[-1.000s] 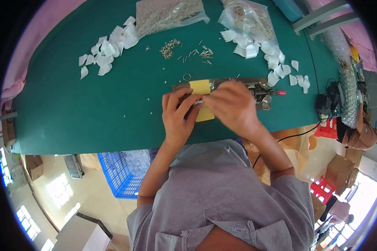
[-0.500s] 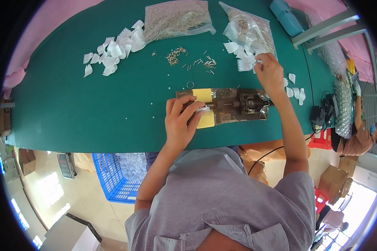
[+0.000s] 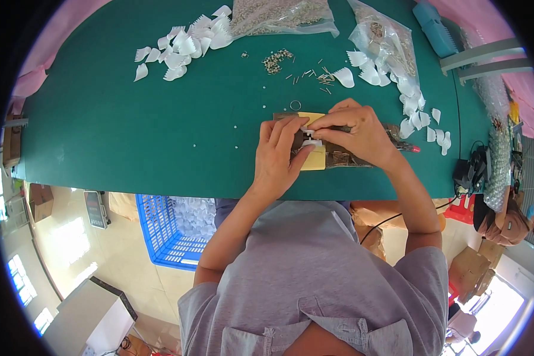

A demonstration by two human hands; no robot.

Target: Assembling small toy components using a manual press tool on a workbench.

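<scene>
My left hand (image 3: pixel 279 154) is at the left end of a dark metal fixture (image 3: pixel 341 158) with yellow patches (image 3: pixel 315 159). Thumb and fingers close round a small white plastic piece (image 3: pixel 312 142). My right hand (image 3: pixel 362 135) meets it from the right, its thumb and forefinger pinched on a second white plastic piece (image 3: pixel 307 130) that nearly touches the first. My fingers hide much of both pieces and the fixture's middle. Beyond the hands lie a thin metal ring (image 3: pixel 295 105), small metal pins (image 3: pixel 325 79) and a heap of tiny metal parts (image 3: pixel 275 61).
White toothed plastic pieces lie in a pile (image 3: pixel 184 47) at far left and a row (image 3: pixel 410 101) on the right. Bags of small parts (image 3: pixel 282 16) stand at the back. A black adapter (image 3: pixel 464 171) sits near the right edge; a blue crate (image 3: pixel 160 243) is below the table.
My right hand has come from the white pieces on the right to the fixture, bringing a white piece against the one in my left hand. The whole view has shifted slightly.
</scene>
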